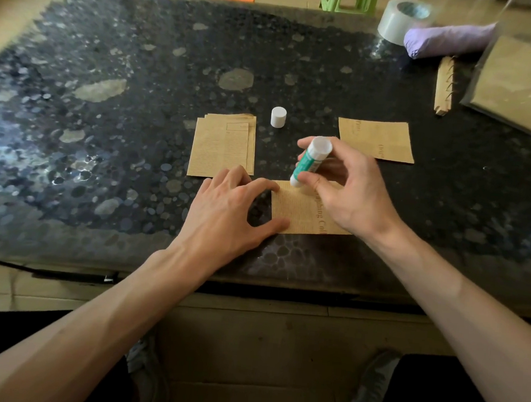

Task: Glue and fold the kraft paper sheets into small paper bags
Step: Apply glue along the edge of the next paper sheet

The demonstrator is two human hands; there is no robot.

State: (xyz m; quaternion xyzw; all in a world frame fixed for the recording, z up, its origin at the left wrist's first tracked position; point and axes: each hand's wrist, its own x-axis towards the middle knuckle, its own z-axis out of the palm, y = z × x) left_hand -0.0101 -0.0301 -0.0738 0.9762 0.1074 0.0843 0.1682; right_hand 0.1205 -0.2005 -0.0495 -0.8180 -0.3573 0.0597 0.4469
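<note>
Right fingers (352, 162) pinch glue stick (309, 160), seemingly touching kraft sheet (294, 212) under spread left fingers (259, 185).

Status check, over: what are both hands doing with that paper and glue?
Left hand spread, pinning kraft sheet at left edge. Right hand pinches glue stick, tip at sheet's far edge. Cap off, standing clear beyond.

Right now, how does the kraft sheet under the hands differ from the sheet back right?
The near sheet is pinned by the left hand, and the right hand holds the glue stick at its far edge; the far sheet lies untouched. The near sheet sits square to the table edge; the far sheet is skewed. Both are flat printed kraft.
</note>
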